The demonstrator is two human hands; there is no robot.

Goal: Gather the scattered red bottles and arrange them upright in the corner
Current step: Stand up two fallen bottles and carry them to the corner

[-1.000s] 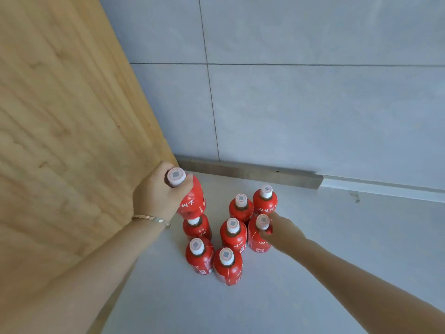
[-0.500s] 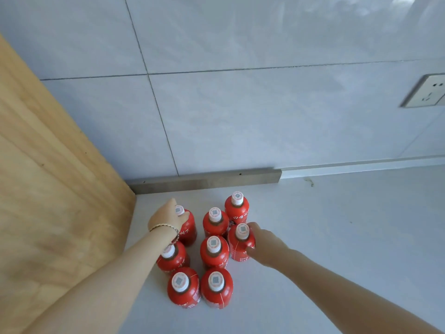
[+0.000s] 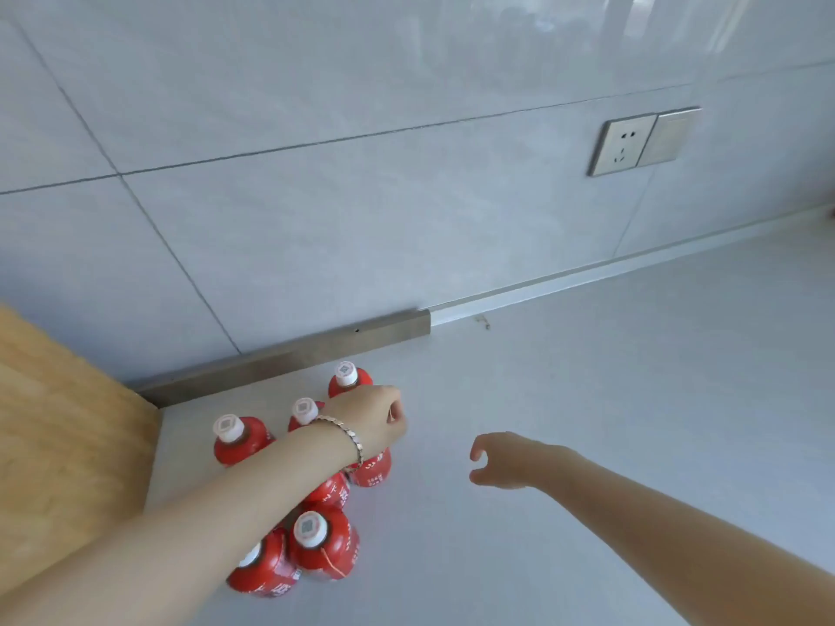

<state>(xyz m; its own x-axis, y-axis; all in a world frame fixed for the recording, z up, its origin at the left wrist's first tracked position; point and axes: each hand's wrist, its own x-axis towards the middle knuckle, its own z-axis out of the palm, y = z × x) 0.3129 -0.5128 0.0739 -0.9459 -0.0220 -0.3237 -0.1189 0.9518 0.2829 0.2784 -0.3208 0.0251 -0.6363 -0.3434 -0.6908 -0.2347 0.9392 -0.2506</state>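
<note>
- Withdrawing from the red bottles (image 3: 311,542), the right hand (image 3: 501,460) now hangs loosely curled, holding nothing.
- Left hand (image 3: 375,420) has left the rear-left bottle (image 3: 237,440); fingers curled, grasp not discernible.
- Cluster of at least 7 stands in the corner (image 3: 165,411), visible caps up; arrangement judged nearly complete.

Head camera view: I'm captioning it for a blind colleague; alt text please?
Upright red bottles with white caps stand clustered in the corner between a wooden panel and a grey tiled wall. The left hand, bracelet at the wrist, reaches over them with fingers curled; the right hand hovers empty beside them.
</note>
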